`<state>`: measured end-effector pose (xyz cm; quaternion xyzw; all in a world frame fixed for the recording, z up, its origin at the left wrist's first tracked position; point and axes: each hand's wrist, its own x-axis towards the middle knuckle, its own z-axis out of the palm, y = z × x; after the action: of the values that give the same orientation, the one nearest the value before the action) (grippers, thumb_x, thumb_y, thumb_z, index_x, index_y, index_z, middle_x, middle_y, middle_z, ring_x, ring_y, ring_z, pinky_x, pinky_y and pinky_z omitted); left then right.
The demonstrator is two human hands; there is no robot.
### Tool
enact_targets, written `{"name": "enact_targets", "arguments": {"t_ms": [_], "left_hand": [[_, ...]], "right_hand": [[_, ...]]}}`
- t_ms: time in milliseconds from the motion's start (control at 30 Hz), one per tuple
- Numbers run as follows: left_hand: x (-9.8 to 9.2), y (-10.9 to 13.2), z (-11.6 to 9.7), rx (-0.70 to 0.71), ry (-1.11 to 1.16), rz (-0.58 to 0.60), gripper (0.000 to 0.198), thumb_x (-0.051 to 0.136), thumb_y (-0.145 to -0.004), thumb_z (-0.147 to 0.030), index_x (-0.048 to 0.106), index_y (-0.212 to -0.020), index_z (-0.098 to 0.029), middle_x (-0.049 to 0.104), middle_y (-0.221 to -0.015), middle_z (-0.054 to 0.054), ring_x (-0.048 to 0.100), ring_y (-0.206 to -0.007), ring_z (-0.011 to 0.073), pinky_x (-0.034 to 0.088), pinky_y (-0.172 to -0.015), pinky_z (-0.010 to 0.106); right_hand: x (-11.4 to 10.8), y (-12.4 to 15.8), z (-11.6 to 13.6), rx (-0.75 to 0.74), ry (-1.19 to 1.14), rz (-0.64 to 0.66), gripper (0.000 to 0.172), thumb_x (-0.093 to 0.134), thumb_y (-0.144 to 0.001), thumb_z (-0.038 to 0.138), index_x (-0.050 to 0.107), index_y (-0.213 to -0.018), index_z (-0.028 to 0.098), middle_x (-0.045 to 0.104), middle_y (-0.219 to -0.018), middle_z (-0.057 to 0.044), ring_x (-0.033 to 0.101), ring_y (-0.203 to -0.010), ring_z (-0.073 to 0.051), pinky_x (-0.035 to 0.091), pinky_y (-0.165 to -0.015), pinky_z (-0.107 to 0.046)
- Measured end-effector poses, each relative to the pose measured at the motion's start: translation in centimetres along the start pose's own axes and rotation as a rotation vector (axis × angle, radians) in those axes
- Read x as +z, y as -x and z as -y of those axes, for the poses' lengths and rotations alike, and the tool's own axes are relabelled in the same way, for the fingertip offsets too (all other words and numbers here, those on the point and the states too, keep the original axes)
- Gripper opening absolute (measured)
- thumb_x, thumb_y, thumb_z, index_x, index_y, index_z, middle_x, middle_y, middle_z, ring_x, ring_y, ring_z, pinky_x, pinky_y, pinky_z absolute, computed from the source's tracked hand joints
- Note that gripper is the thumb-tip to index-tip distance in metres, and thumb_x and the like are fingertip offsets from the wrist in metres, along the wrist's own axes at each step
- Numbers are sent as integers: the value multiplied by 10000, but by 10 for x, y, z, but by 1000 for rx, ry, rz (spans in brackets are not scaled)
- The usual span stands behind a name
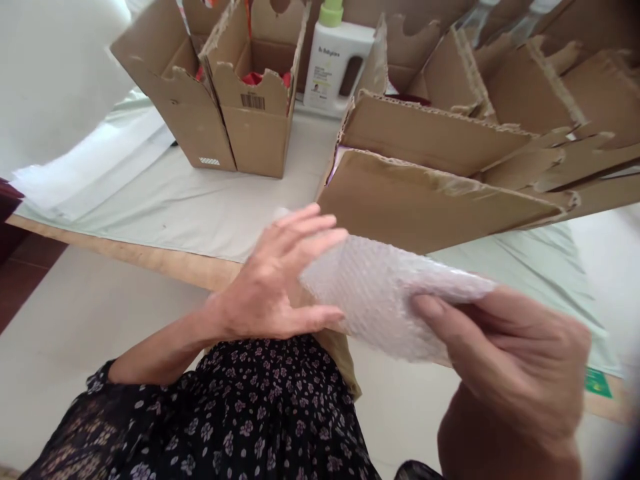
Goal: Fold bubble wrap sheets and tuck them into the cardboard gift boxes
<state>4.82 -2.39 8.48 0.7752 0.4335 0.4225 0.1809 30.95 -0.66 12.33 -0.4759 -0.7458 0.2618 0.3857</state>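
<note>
A piece of clear bubble wrap point(373, 293), perhaps a bag, is stretched out flat in front of me, above the table's near edge. My right hand point(520, 360) pinches its right end between the thumb and the fingers. At its left end is my left hand point(270, 283), fingers and thumb spread apart, with the wrap partly behind the fingers. Whether the left hand touches the wrap I cannot tell. A small bit of clear plastic shows just behind the left fingers.
Behind the wrap stands a cardboard box with dividers point(425, 193). Narrow cardboard boxes point(260, 133) holding red items stand at the back left. A white bottle with a green cap point(327, 67) is between them. Flat white sheets point(95, 167) lie on the cloth-covered table point(200, 220).
</note>
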Motion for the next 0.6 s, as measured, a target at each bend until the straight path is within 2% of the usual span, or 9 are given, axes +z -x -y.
{"name": "enact_targets", "arguments": {"t_ms": [67,133,233,300,367,433,500,567,600], "left_hand": [[16,-3,5,-12,-48,126,651,777,-864,-449,570,-1450,-253,572,-1518,134,447,-1487,382,344,-1247,597],[33,1,22,-138,-136,177,571,731,-891,-360,587,-1422,-208,546,-1530,175,474,-1451,394,362,-1223,609],[49,12,54,-348,-273,149,504,679,-881,-254,614,-1370,-155,535,-1517,221,517,-1380,415,402,-1168,639],[51,19,66,-399,-338,127,475,654,-874,-214,632,-1344,-144,571,-1473,217,543,-1340,403,429,-1143,624],[48,24,66,-394,-383,101,428,634,-881,-198,660,-1305,-149,619,-1411,199,562,-1312,385,448,-1123,601],[44,27,56,-358,-378,54,361,623,-893,-196,695,-1246,-163,658,-1354,179,583,-1276,367,467,-1103,579],[39,27,40,-294,-275,9,308,620,-911,-200,716,-1203,-179,688,-1311,152,610,-1240,331,490,-1087,537],[35,25,25,-269,-101,-28,288,628,-926,-208,722,-1197,-190,710,-1279,125,631,-1220,291,504,-1085,486],[32,24,19,-301,-8,-47,279,638,-932,-226,723,-1196,-194,720,-1263,113,644,-1201,275,515,-1075,463]], "right_hand": [[-11,6,-12,187,-50,-48,125,815,-853,379,818,-944,293,734,-720,-8,624,-584,-164,476,-490,-279],[-21,14,-33,386,-112,-69,181,834,-819,443,820,-900,282,760,-769,-43,666,-639,-204,527,-531,-326],[-32,30,-72,598,-147,-117,277,878,-729,506,818,-865,272,767,-804,-72,669,-661,-217,549,-545,-355],[-39,41,-94,708,-167,-170,332,908,-661,512,815,-856,260,756,-798,-78,649,-632,-205,531,-507,-342],[-47,50,-108,790,-220,-234,341,926,-621,487,812,-840,253,739,-777,-78,629,-592,-191,506,-467,-324],[-55,55,-109,830,-271,-233,283,921,-648,454,809,-822,261,720,-738,-84,628,-566,-191,492,-448,-319],[-59,56,-97,799,-275,-183,246,901,-703,445,810,-860,280,711,-715,-93,647,-573,-203,499,-454,-322],[-54,50,-77,701,-255,-98,321,875,-755,451,795,-1032,309,717,-734,-79,654,-591,-201,514,-477,-320],[-46,44,-65,632,-257,-46,396,861,-777,454,766,-1138,324,716,-745,-60,641,-586,-187,512,-481,-311]]}}
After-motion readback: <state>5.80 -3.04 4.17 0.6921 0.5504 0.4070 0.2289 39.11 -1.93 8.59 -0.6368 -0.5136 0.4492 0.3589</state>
